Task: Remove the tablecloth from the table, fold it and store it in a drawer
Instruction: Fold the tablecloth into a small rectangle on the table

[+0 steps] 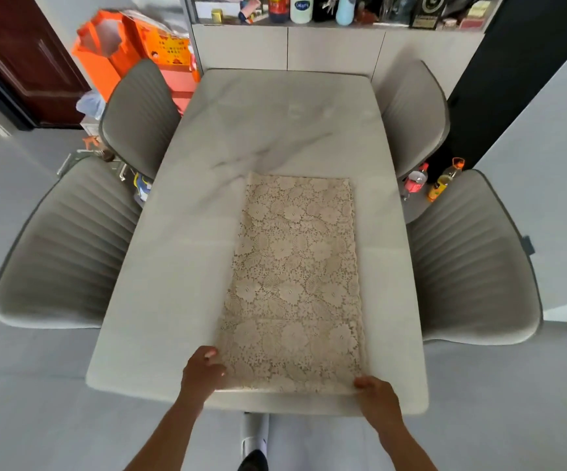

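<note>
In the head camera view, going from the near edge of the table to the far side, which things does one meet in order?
Left hand and right hand gripping the near corners of the tablecloth → bare table → cabinet with bottles on top.

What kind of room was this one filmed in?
Most likely a home dining area: a marble-look dining table with grey padded chairs pulled up on both sides, and a sideboard shelf crowded with bottles and household odds and ends.
</note>
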